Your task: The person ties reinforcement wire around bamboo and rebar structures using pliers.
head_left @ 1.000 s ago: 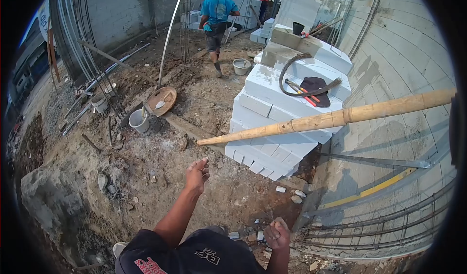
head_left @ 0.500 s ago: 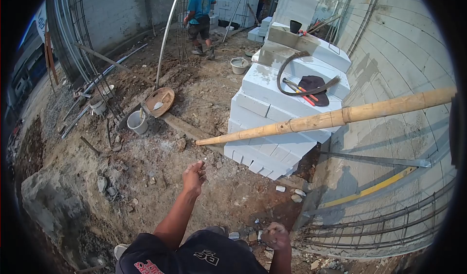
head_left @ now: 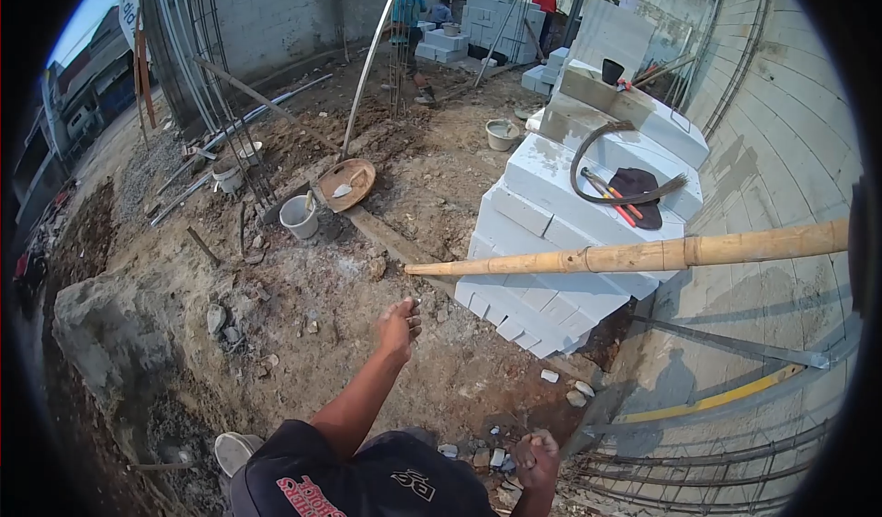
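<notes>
My left hand (head_left: 400, 329) is held out over the bare dirt, its fingers curled in and nothing seen in them. Beyond its fingertips, the near end of a bamboo pole (head_left: 588, 260) crosses the view in front of a stack of white blocks (head_left: 524, 209). My right hand (head_left: 536, 460) hangs lower, above the rubble at the foot of the wall, with its fingers folded into a loose fist. Neither hand touches the pole or the blocks.
On the blocks lie a bundle of wire (head_left: 581, 163), pliers (head_left: 611, 196) and a dark cap (head_left: 636, 186). Left of them stand a white bucket (head_left: 299, 219) and a round mortar pan (head_left: 354, 186). Steel rebar (head_left: 717, 476) lines the wall. Two people work farther back.
The view has turned left, so the blocks, pole and buckets sit farther right. Both hands stay curled. The person in the blue shirt has moved partly behind the upright rebar.
</notes>
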Demonstrator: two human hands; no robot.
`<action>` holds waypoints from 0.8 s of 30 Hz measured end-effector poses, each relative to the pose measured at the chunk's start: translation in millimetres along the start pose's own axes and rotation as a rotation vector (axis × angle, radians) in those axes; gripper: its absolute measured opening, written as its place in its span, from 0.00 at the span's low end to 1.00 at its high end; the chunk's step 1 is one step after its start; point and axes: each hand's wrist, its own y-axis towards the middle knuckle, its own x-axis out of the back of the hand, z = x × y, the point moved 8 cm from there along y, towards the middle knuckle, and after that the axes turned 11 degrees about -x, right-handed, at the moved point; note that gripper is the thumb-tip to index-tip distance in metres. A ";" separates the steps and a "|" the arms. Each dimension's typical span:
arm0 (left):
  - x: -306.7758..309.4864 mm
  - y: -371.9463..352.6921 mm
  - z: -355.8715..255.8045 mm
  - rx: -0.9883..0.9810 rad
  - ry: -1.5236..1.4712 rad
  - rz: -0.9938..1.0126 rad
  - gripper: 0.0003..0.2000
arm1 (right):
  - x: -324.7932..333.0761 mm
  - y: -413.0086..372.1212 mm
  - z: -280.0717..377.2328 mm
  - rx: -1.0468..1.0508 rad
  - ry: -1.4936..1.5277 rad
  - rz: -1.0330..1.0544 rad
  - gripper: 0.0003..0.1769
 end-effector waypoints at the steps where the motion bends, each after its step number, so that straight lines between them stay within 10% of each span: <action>1: -3.2 -0.6 0.7 0.008 -0.010 -0.005 0.08 | -15.3 -4.9 -6.2 -0.069 -0.013 0.180 0.10; 4: -13.7 -2.4 -0.4 -0.013 -0.017 -0.015 0.08 | -42.6 -19.5 -37.3 -0.532 -0.793 0.190 0.12; 8: -23.7 -9.9 -4.5 -0.082 0.027 0.060 0.08 | -18.7 -12.0 -67.8 -0.586 -1.303 0.237 0.14; 10: -29.8 -17.6 -12.2 -0.189 0.109 0.097 0.08 | 17.7 -0.8 -41.9 -0.306 -1.870 -0.242 0.13; 14: -33.7 -38.7 -7.1 -0.152 0.052 0.082 0.08 | 55.1 -27.7 19.6 0.160 -1.440 -0.692 0.13; 16: -32.5 -45.2 2.6 -0.096 -0.030 0.031 0.08 | 62.2 -41.6 20.3 0.028 -0.165 -0.323 0.10; 17: -36.7 -50.7 5.1 -0.095 -0.030 0.047 0.08 | 43.1 -48.0 25.7 0.055 -0.002 -0.100 0.09; 21: -64.0 -77.2 18.7 -0.079 -0.025 0.059 0.07 | 49.1 -85.4 18.5 -0.044 -0.134 0.031 0.11; 24: -82.4 -92.0 21.2 -0.105 -0.035 0.096 0.07 | 23.0 -105.5 2.4 -0.429 -0.870 0.135 0.11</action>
